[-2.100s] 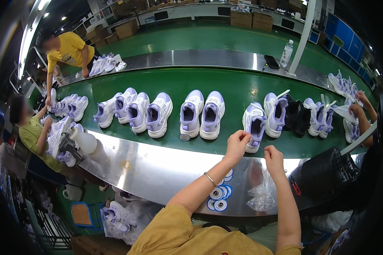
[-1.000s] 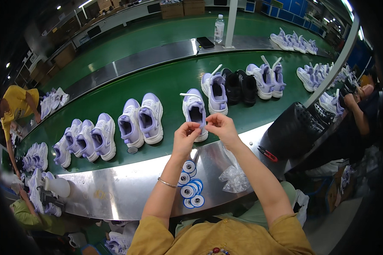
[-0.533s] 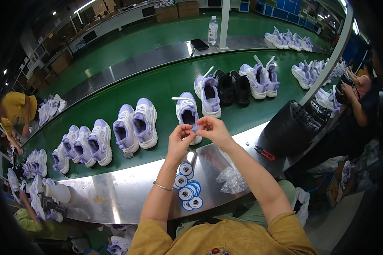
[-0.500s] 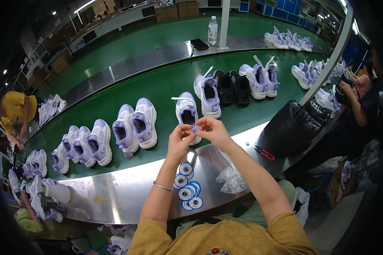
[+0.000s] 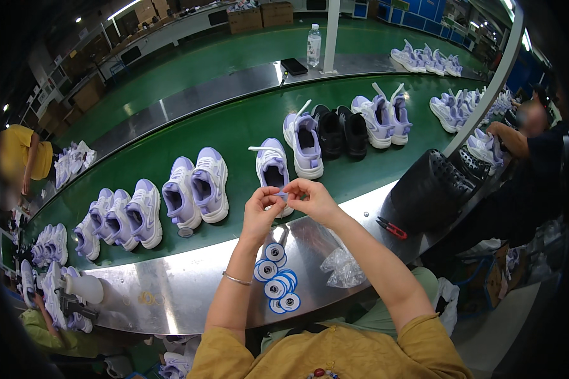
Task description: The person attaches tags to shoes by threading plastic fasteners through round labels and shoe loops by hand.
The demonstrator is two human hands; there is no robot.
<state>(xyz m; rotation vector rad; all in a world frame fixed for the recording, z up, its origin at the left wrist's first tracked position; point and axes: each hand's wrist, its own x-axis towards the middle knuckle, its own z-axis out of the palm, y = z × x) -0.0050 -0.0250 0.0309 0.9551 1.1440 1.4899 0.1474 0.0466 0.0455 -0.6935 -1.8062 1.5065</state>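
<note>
My left hand (image 5: 263, 210) and my right hand (image 5: 312, 200) are raised close together over the near edge of the green belt, thumbs and fingers pinched. Whatever lies between their fingertips is too small to make out. Just behind them stands a white and lilac sneaker (image 5: 272, 161), its heel partly covered by my fingers. Beyond it to the right is another lilac sneaker (image 5: 303, 142) with its tongue pulled up. Below my hands, several round blue-rimmed labels (image 5: 275, 288) overlap on the metal ledge (image 5: 202, 290). Beside them lies crumpled clear plastic (image 5: 344, 268).
Black shoes (image 5: 330, 134) and more lilac pairs (image 5: 196, 189) line the belt (image 5: 246, 120). Red-handled snips (image 5: 392, 228) lie by a black bin-like container (image 5: 417, 189) at right. A bottle (image 5: 313, 45) and phone (image 5: 294, 66) stand beyond. Co-workers sit at both sides.
The shoes on the belt sit slightly further left. My hands remain pinched together, a little further left and lower. The co-worker at right has shifted an arm.
</note>
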